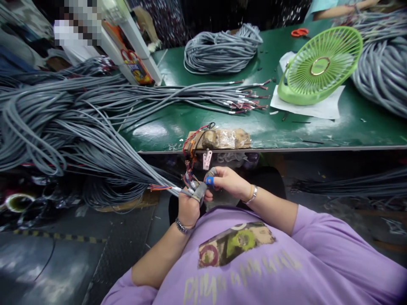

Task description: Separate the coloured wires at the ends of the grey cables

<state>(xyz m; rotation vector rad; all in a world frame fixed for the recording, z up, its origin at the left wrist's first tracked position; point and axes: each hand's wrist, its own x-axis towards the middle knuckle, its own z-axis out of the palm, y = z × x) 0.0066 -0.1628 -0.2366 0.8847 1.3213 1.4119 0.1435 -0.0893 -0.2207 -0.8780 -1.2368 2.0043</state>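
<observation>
A green worktable (152, 134) runs across a crowded workshop, its near edge carrying a wooden block (244, 140) partly covered with clear tape. Straight back from that block lies a coil of grey cable (219, 53); farther back and to its right, a green fan (330, 63) stands tilted on white paper (318, 112), with red-handled scissors (299, 32) beyond and a bigger cable coil (383, 74) at the far right. A co-worker's forearm (345, 9) reaches in above that coil. Left of the block, a great heap of grey cables (34, 114) spreads over the table, and one bunch of white-banded, stripped ends (238, 103) points rightward just behind the block. Red and black wires (190, 142) loop at the block's left end, and a pink clip (207, 160) hangs just below it. Nearer the wearer than the block, and somewhat to its left, the left hand (189, 207) is closed around several grey cables (159, 176) whose colored wire ends (190, 178) fan out above the fist. The right hand (230, 182), below the block, has its fingertips drawn together beside the left hand, a blue wrap (209, 180) on one digit; whether they pinch a wire cannot be told.
</observation>
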